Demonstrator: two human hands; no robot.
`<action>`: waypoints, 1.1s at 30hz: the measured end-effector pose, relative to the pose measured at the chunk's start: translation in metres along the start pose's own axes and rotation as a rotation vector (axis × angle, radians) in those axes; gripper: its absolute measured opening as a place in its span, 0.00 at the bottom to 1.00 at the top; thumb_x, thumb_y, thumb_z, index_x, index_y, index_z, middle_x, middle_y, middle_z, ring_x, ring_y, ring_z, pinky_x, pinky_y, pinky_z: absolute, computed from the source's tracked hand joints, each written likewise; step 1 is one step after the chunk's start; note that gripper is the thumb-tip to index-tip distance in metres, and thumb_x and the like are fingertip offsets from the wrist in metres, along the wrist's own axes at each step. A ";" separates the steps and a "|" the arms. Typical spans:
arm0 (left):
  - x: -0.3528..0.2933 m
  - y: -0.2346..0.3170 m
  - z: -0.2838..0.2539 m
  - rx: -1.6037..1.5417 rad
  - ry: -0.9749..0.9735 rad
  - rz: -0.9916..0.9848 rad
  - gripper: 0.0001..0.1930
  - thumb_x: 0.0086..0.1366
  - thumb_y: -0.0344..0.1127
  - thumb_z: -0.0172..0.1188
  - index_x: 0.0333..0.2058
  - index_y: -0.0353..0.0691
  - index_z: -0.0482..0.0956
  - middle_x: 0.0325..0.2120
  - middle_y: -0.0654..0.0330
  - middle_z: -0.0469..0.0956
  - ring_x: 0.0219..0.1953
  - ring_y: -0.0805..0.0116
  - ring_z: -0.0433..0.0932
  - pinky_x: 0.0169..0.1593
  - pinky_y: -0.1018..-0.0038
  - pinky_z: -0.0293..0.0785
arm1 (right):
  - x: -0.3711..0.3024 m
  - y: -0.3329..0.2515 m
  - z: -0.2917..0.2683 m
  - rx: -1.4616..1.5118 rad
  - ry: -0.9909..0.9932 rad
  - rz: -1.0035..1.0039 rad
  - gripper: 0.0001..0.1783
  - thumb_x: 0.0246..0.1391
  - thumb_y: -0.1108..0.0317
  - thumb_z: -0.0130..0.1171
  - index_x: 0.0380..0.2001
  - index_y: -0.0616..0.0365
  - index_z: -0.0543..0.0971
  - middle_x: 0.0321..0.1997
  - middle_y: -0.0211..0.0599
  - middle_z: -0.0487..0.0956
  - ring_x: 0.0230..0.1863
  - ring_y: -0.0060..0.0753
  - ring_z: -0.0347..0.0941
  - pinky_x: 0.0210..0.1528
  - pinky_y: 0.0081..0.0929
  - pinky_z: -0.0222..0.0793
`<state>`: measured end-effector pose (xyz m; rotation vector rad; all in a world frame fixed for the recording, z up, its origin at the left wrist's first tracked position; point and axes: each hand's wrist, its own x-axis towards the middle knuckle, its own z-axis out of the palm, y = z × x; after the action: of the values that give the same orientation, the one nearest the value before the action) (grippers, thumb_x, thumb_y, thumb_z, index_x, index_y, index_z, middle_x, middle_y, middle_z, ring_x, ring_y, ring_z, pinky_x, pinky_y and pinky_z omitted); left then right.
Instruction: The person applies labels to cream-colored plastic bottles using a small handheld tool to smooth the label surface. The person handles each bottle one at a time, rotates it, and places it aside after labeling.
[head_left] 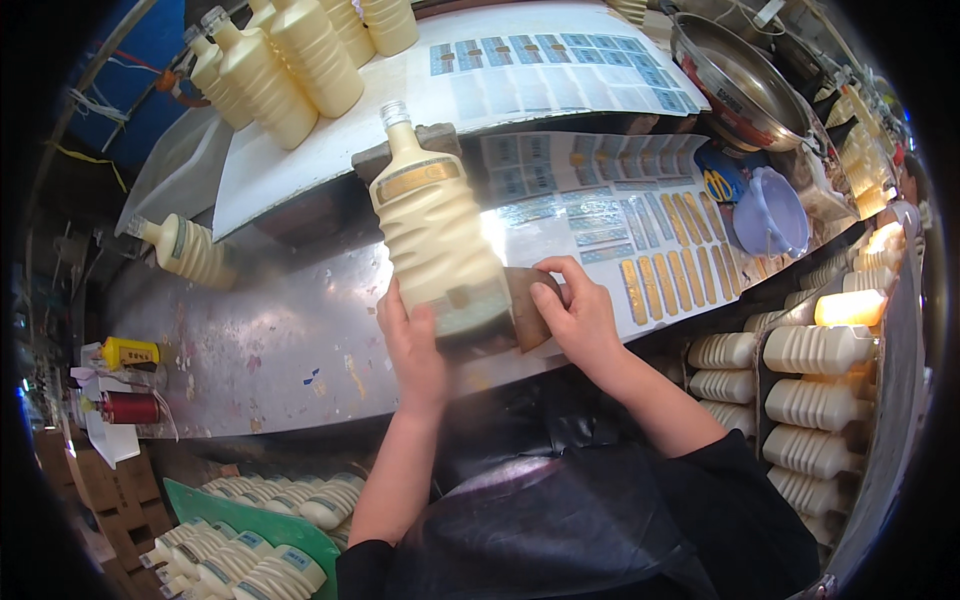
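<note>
A cream, ribbed bottle (440, 230) with a clear neck lies before me, its neck pointing away and propped on a dark notched block (437, 134). A gold label (416, 180) sits near its shoulder and a pale blue-green label (462, 308) near its base. My left hand (408, 345) grips the bottle's lower left side, thumb on the front. In my right hand (583, 315) is a flat brown scraper-like piece (528, 308), pinched by thumb and fingers beside the bottle's lower right edge. Sheets of gold label strips (690, 275) and blue labels (600, 225) lie just to the right.
Several cream bottles (315, 55) stand on the raised white board (290, 175); another bottle (185, 248) lies at left. A purple basin (770, 215), yellow-handled scissors (718, 186) and a metal pan (745, 75) are at right. Bottles fill a rack (757, 400) and a green crate (250, 520).
</note>
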<state>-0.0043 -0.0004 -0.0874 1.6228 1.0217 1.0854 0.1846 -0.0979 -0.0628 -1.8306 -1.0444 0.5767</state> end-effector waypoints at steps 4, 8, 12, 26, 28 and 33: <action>0.000 0.003 -0.004 -0.120 -0.027 -0.027 0.28 0.77 0.41 0.46 0.68 0.28 0.63 0.62 0.49 0.67 0.65 0.58 0.64 0.70 0.65 0.56 | 0.005 -0.006 -0.011 0.231 -0.018 0.027 0.14 0.62 0.73 0.61 0.51 0.59 0.78 0.26 0.28 0.79 0.27 0.16 0.71 0.32 0.19 0.66; -0.003 -0.005 -0.004 -0.355 -0.015 -0.081 0.26 0.81 0.41 0.42 0.68 0.28 0.63 0.64 0.52 0.68 0.65 0.66 0.66 0.69 0.69 0.60 | 0.011 -0.013 -0.001 0.155 -0.048 -0.227 0.15 0.62 0.74 0.62 0.52 0.60 0.80 0.42 0.38 0.84 0.41 0.25 0.78 0.46 0.24 0.74; -0.004 -0.009 -0.007 -0.485 -0.017 -0.167 0.26 0.79 0.39 0.44 0.67 0.28 0.63 0.64 0.51 0.68 0.65 0.64 0.67 0.68 0.66 0.62 | 0.023 -0.011 0.011 0.081 0.191 -0.330 0.16 0.60 0.76 0.64 0.52 0.60 0.81 0.43 0.41 0.85 0.40 0.29 0.80 0.46 0.26 0.75; -0.003 0.016 -0.023 0.357 0.052 0.340 0.33 0.54 0.28 0.73 0.61 0.35 0.75 0.55 0.52 0.77 0.60 0.55 0.73 0.65 0.63 0.66 | -0.001 -0.058 0.001 -0.263 0.140 -1.017 0.17 0.43 0.76 0.67 0.40 0.58 0.83 0.41 0.39 0.85 0.40 0.39 0.83 0.38 0.33 0.76; -0.001 0.015 -0.022 0.388 0.095 0.368 0.34 0.52 0.34 0.75 0.58 0.35 0.77 0.52 0.51 0.78 0.57 0.52 0.74 0.62 0.60 0.68 | -0.007 -0.063 0.006 -0.276 0.058 -1.141 0.15 0.46 0.73 0.64 0.41 0.60 0.82 0.43 0.40 0.84 0.41 0.39 0.83 0.38 0.33 0.76; -0.003 0.015 -0.018 0.369 0.140 0.403 0.34 0.50 0.37 0.76 0.57 0.35 0.78 0.50 0.51 0.79 0.55 0.50 0.75 0.60 0.58 0.69 | -0.002 -0.084 0.000 -0.340 0.118 -1.049 0.17 0.45 0.72 0.64 0.42 0.61 0.82 0.42 0.38 0.84 0.37 0.36 0.81 0.36 0.33 0.74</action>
<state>-0.0205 -0.0024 -0.0701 2.1407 1.0561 1.3483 0.1484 -0.0818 0.0118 -1.2794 -1.8699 -0.3521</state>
